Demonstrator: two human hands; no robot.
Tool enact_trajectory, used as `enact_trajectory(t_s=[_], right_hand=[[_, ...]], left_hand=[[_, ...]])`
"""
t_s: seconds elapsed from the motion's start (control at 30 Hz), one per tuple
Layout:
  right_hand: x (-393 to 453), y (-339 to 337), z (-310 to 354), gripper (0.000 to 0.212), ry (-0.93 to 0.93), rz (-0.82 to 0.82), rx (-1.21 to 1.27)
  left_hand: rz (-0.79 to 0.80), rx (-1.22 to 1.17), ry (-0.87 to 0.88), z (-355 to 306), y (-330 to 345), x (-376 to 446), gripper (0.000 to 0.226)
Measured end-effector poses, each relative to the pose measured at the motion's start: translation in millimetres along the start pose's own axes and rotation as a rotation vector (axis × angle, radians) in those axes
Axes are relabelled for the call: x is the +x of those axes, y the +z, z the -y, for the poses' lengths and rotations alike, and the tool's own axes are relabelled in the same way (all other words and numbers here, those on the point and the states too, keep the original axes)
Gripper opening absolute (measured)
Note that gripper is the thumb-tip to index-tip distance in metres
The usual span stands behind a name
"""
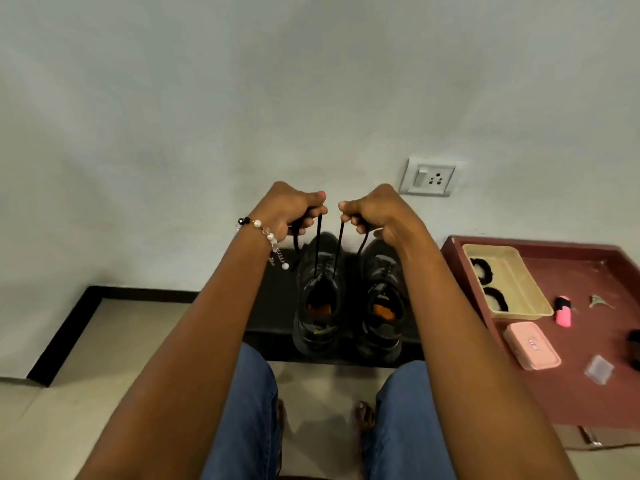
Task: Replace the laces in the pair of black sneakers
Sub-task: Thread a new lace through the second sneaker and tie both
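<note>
Two black sneakers point(346, 299) side by side on black ledge point(273, 306) below wall socket point(429, 176). Two hands, left point(291, 211) and right point(375, 213), each gripping one end of black lace point(318, 237) above left-hand sneaker. Right of sneakers: one beige tray point(512, 282), one pink box point(531, 346).

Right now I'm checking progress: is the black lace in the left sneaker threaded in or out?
In: the black lace runs taut from the left black sneaker's eyelets to both hands, left hand, right hand.
</note>
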State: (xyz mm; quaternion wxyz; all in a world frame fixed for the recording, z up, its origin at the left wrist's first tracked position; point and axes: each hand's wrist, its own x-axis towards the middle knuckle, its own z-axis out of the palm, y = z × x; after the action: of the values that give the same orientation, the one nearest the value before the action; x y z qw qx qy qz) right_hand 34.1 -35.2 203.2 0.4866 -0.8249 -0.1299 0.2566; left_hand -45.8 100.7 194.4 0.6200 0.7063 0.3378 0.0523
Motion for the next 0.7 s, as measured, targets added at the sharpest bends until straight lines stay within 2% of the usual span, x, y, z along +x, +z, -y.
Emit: enact_trajectory(t_s=[0.23, 0.33, 0.43, 0.57, 0.7], right_hand=[[-37, -35, 73, 0.021, -0.185, -0.108, 0.139], [-46, -45, 88, 0.023, -0.289, -0.227, 0.131], [-56, -52, 95, 0.017, -0.374, -0.264, 0.302], [-69, -58, 103, 0.010, -0.389, -0.131, 0.460], [-70, -65, 110, 0.025, -0.366, 0.073, 0.582]], left_hand=[[-0.050, -0.019, 0.266, -83, -18, -44, 0.026], [-0.145, 0.116, 0.361, -105, -24, -56, 0.027], [-0.261, 0.138, 0.453, -119, -27, -65, 0.027], [-0.360, -0.039, 0.567, -127, -29, -73, 0.021], [-0.154, -0.222, 0.442, -135, -31, -80, 0.018]])
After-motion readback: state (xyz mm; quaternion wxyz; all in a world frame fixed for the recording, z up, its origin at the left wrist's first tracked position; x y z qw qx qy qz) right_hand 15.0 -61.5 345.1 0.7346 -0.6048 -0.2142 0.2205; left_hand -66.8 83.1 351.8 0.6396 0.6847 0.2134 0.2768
